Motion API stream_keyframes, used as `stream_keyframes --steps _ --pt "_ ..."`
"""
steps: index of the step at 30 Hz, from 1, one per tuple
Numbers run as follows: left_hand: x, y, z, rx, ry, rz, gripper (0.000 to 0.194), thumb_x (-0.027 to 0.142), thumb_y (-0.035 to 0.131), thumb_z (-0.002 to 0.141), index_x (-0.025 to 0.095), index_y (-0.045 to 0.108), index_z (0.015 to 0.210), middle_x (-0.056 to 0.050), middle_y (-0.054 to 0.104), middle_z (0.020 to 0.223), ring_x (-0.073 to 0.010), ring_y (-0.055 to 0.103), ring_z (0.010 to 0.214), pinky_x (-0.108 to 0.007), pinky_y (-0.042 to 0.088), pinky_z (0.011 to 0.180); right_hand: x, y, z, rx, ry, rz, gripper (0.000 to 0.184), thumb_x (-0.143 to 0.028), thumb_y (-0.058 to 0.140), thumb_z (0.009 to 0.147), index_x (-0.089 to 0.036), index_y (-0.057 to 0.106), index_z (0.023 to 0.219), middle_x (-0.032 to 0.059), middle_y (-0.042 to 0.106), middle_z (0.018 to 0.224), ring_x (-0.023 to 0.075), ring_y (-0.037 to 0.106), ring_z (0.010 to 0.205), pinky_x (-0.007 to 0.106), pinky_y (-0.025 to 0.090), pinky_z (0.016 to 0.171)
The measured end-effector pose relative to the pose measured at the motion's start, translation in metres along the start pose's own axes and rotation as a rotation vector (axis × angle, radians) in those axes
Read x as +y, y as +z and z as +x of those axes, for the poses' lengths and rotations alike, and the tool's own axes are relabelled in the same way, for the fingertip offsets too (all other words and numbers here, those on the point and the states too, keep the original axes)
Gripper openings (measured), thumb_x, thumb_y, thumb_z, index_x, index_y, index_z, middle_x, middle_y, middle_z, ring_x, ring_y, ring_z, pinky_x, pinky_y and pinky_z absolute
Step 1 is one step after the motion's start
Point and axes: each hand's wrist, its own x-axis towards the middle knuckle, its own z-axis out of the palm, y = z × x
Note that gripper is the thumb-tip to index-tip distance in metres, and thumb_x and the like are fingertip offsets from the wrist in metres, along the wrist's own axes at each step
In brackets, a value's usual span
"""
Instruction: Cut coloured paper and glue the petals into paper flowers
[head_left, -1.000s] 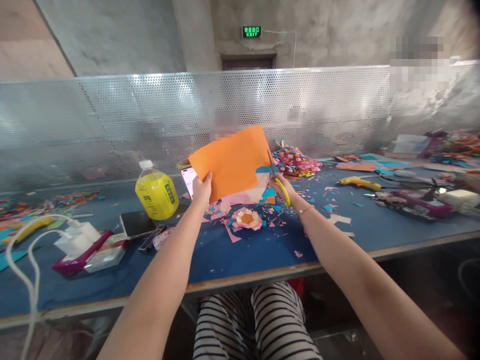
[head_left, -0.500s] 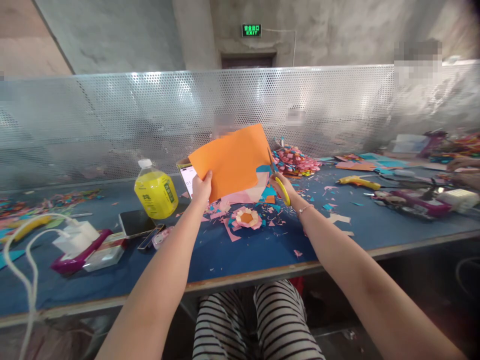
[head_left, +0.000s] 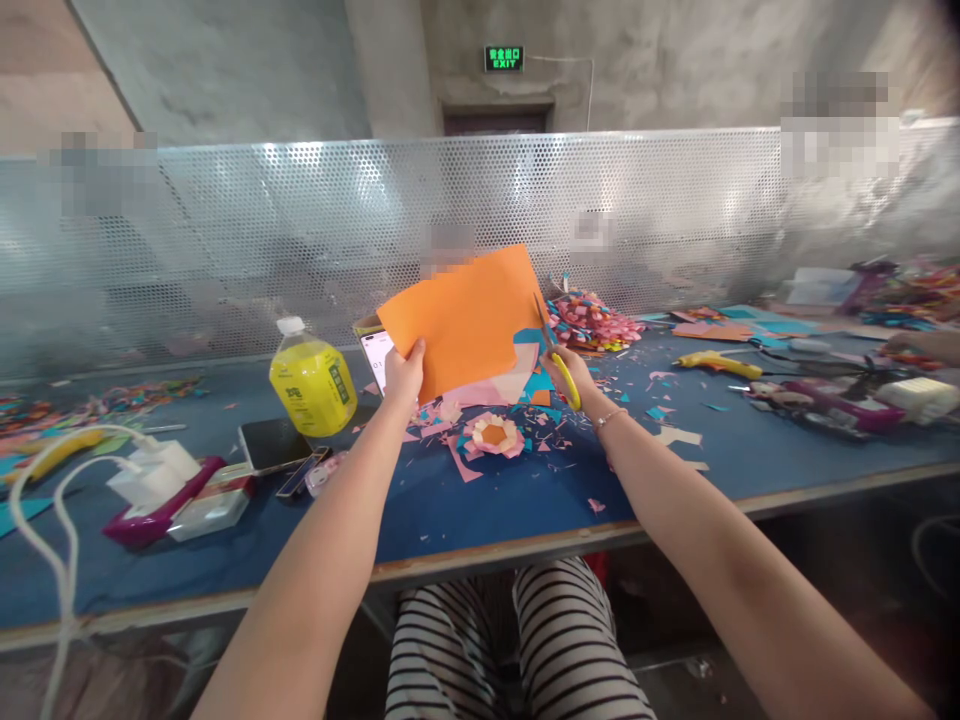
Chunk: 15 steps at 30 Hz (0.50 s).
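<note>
An orange sheet of paper [head_left: 472,325] is held up above the table, with my left hand [head_left: 406,375] closed on its lower left edge. The sheet's lower right corner has a notch cut out of it. My right hand [head_left: 568,372] is closed round the yellow handles of a pair of scissors [head_left: 564,378], whose dark blades point up at the sheet's right edge. Below the sheet, a flower-like paper piece [head_left: 495,436] with pale pink petals and an orange-brown centre lies on the table among pink and blue scraps.
A yellow-labelled bottle [head_left: 313,385], a dark phone [head_left: 271,447] and a power strip [head_left: 161,505] stand at left. Behind the sheet are a lit phone [head_left: 376,360] and a heap of folded paper pieces [head_left: 592,320]. A yellow glue gun [head_left: 718,364] lies right, before a perforated metal screen [head_left: 300,250].
The orange sheet has tilted slightly, and the scissors' blades stay by its right edge. Both hands have hardly moved. At far right, another person's hand has shifted.
</note>
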Motion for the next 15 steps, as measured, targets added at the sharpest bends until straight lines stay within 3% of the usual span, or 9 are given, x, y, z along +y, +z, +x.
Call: stream_keyframes --steps 15 --pt "0.0084 -0.0020 -0.0030 -0.006 -0.028 0.003 0.031 0.034 0.055 0.075 0.013 0.061 0.097 -0.013 0.065 0.103 -0.0248 0.059 0.099 -0.035 0.046 0.087 0.0008 0.0017 0.0011 0.024 0.022 -0.040 0.041 -0.058 0.050 0.068 -0.018 0.044 0.059 -0.0033 0.037 0.050 0.0094 0.034 0.049 0.022 0.028 0.046"
